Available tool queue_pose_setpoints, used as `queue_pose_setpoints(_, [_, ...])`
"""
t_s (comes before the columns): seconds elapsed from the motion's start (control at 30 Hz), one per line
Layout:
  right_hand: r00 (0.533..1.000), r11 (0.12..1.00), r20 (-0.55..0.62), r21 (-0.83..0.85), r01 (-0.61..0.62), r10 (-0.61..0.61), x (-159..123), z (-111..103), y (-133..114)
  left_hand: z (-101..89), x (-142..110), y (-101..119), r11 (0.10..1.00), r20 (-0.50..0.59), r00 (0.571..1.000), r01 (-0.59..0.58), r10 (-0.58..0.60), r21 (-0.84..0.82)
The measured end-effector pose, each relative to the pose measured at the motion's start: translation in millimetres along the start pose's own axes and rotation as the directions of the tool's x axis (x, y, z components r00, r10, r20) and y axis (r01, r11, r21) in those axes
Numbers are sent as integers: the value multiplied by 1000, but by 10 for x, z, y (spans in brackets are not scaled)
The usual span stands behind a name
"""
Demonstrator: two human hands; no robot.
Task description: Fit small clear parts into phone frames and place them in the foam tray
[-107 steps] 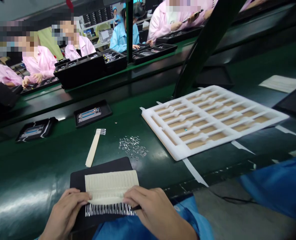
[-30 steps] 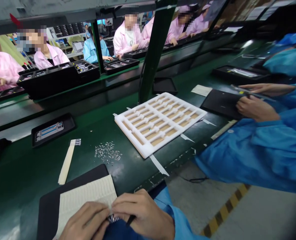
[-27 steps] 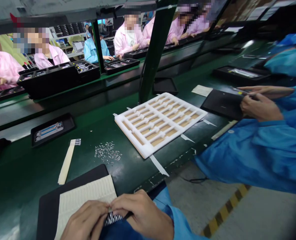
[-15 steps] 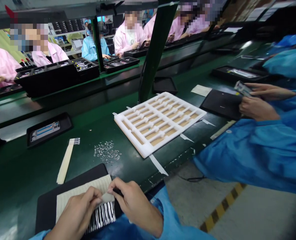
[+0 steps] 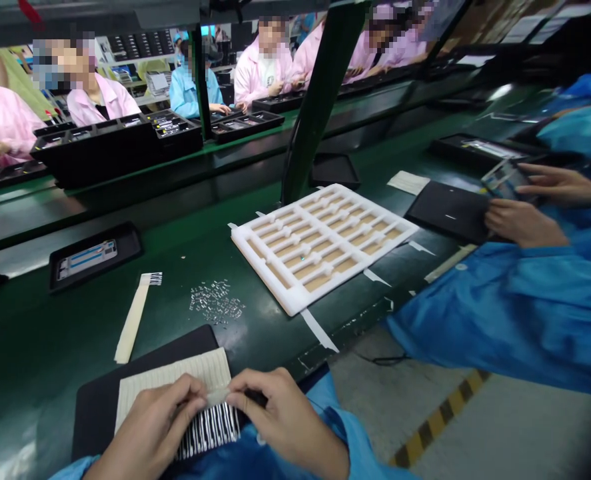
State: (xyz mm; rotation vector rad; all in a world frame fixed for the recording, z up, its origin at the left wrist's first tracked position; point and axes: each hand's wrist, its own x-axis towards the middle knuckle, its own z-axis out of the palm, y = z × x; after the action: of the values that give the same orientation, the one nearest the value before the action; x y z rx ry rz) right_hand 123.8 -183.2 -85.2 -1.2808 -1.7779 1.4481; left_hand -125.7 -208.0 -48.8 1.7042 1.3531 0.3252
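Note:
My left hand (image 5: 158,423) pinches one end of a translucent pale strip (image 5: 217,396) between thumb and fingertips. At the strip's other end, my right hand (image 5: 288,417) is closed in a pinch, with part of a slim black object (image 5: 256,398) showing among its fingers. Beneath the hands lies a cream sheet of ridged strips (image 5: 175,373) on a black pad (image 5: 98,407). A row of thin shiny black-and-silver pieces (image 5: 212,430) sticks out below the strip. My left hand covers part of the sheet and the row.
Tiny metal bits (image 5: 216,301) lie scattered beyond the pad, beside a cream strip (image 5: 134,320) with short dark pieces at its end. A white slotted frame (image 5: 295,303) is taped to the green bench. A black tray (image 5: 135,243) stands left; a co-worker's hands (image 5: 525,220) work at right.
My right hand has shifted slightly right and its fingertips now sit at the strip's right end. The strip appears more level between both hands. The whole view has moved a little.

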Motion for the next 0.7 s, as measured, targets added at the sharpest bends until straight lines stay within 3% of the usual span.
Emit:
queue_pose_setpoints(0.2, [998, 998, -40, -43, -52, 50, 15, 32, -17, -62, 79, 22, 999, 37, 999, 18, -17, -27])
queue_pose_setpoints(0.33, [999, 1000, -41, 3, -25, 25, -13, 55, 15, -233, -57, -19, 996, 109, 994, 36, -27, -80])
queue_pose_setpoints(0.43, [1000, 998, -28, 56, -4, 5, -32, 62, 26, -321, -278, -171, 999, 42, 999, 26, -24, -30])
queue_pose_setpoints(0.57, [1000, 998, 0, 57, 2, -2, -42, 46, 7, -293, -465, -315, 997, -89, 994, -51, 56, 52])
queue_pose_setpoints(0.7, [999, 999, 33, 49, 16, -17, -40, 3, -19, -241, -454, -262, 998, -126, 991, 43, -38, 37])
